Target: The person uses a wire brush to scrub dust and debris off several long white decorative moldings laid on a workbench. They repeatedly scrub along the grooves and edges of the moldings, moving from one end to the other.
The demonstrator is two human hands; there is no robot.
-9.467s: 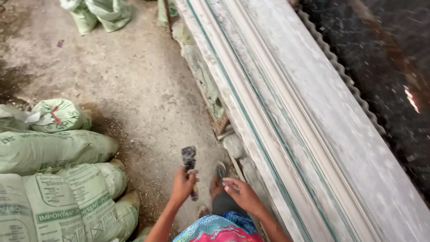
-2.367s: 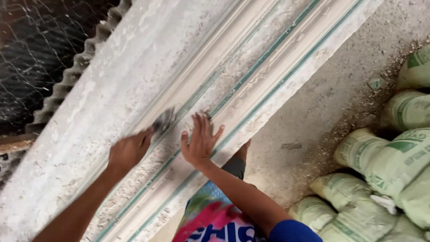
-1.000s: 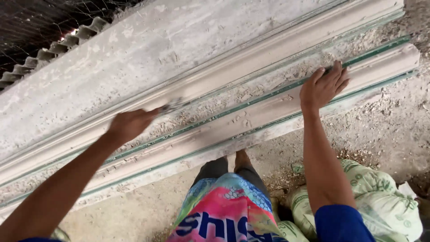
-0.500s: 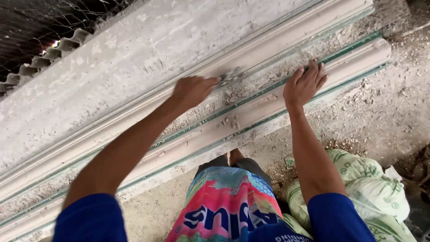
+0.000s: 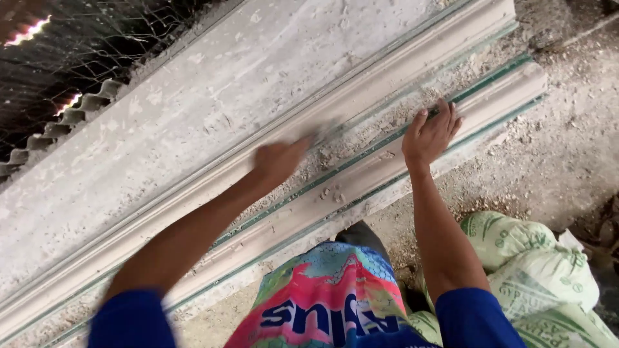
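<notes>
- long grey plaster moulding (image 5: 193,116) runs from 7 o'clock to 1 o'clock; loose crumbs lie in its groove
- green-printed sacks (image 5: 535,270) sit on the dusty floor at 4 o'clock
- right hand (image 5: 431,134) lies open, flat on the moulding's ridge
- left hand (image 5: 278,161) is clenched round a blurred scraper (image 5: 330,131), its blade in the groove

Bulging pale-green printed sacks (image 5: 535,270) on the ground at lower right, near the right arm.
</notes>
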